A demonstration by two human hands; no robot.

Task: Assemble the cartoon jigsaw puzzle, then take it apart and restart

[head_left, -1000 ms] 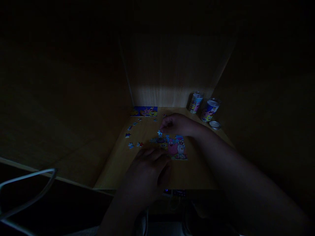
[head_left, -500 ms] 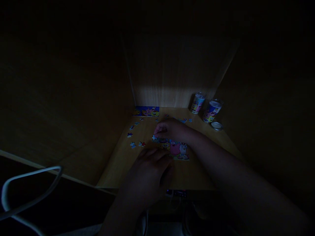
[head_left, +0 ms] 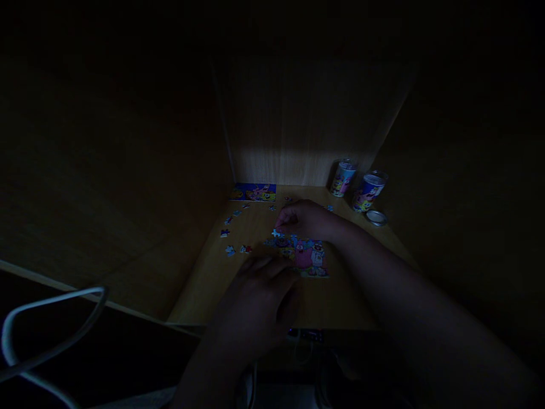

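My right hand (head_left: 305, 219) is closed in a pinch on a light blue puzzle piece (head_left: 276, 233), held at the upper left edge of a partly joined jigsaw puzzle (head_left: 304, 255). Cartoon figures in pink, yellow and white show on the joined part. Low on the left, my left hand (head_left: 261, 292) rests with its fingers stretched out over the puzzle's lower left edge, hiding that corner. Beside it lie two loose pieces, one pale blue (head_left: 230, 250) and one with red (head_left: 246, 249). The scene is very dark.
Several loose pieces (head_left: 225, 233) curve along the table's left side. A blue picture strip (head_left: 255, 192) lies at the back wall. Two printed cans (head_left: 343, 179) (head_left: 368, 193) stand back right, with a round lid (head_left: 376, 217) in front. A white cable (head_left: 55, 298) loops at lower left.
My right hand has moved a little right and away from me, carrying the light blue piece along the puzzle's upper edge. My left hand has stayed in place.
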